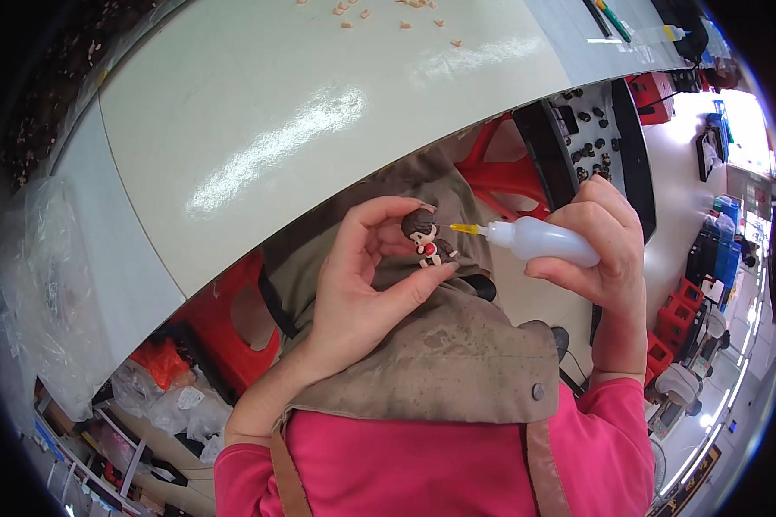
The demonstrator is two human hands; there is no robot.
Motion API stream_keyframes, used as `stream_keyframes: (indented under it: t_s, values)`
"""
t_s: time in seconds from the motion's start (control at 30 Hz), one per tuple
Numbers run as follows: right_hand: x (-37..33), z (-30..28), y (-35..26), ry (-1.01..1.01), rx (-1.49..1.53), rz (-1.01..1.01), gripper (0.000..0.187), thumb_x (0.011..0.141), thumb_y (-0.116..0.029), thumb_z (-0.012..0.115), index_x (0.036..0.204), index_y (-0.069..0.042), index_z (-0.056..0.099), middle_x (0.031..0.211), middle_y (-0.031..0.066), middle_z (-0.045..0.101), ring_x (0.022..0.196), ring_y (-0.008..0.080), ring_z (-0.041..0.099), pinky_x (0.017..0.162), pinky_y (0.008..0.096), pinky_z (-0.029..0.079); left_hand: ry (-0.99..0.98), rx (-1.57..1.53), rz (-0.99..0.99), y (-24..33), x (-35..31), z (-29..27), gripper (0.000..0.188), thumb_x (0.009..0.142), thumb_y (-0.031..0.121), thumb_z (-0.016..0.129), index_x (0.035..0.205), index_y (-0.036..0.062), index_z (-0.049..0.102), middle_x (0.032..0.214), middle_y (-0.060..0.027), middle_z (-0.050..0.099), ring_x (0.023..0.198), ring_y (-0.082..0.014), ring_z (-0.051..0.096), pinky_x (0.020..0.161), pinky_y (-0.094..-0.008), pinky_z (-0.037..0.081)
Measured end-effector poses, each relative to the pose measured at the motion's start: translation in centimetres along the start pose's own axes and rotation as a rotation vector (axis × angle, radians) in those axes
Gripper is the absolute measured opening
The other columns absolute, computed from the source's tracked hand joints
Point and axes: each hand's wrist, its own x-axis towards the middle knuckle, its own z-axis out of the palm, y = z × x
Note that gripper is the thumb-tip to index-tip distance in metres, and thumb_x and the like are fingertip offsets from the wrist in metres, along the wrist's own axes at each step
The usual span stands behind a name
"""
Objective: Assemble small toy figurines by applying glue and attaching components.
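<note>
A small figurine (426,234) with brown hair, a dark outfit and a red patch on its front is pinched between the thumb and fingers of my left hand (366,276). My right hand (608,246) is wrapped round a translucent white squeeze bottle (545,241). Its yellow dispensing tip (465,229) points left at the figurine's head, close beside it; whether the thin needle touches cannot be made out. Both hands are above my lap, over a brown apron (457,353).
Several small beige pieces (405,25) lie at the far side of the pale table (259,112). To the right, a black-edged tray (591,129) holds several small dark parts. Red stools (500,168) stand under the table. Clear plastic bags (52,284) hang at the left.
</note>
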Motion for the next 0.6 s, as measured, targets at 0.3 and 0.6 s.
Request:
stream_keyframes:
  t_s: [0.3,0.6]
  values:
    - [0.0,-0.6,0.8,0.000,-0.016,0.010,0.043,0.055,-0.039,0.081,0.071,-0.007,0.058,0.062,0.0035,0.046,0.055,0.0207,0.044,0.050,0.0317,0.033,-0.005,0.128,0.083,0.6,0.9,0.4,0.055,0.073,-0.003,0.071,0.120,0.0033,0.043,0.111,-0.0042,0.054,0.089,-0.0081,0.053,0.083,-0.0231,0.044]
    - [4.1,-2.0,6.7,0.418,0.659,0.541,0.033,0.083,-0.020,0.062,0.108,0.001,0.054,0.091,0.0030,0.058,0.086,0.0097,0.055,0.079,0.0259,0.044,-0.019,-0.171,-0.167,3.1,0.2,0.7,0.051,0.082,-0.004,0.059,0.127,0.0029,0.036,0.122,-0.0112,0.050,0.099,-0.0120,0.054,0.088,-0.0259,0.043]
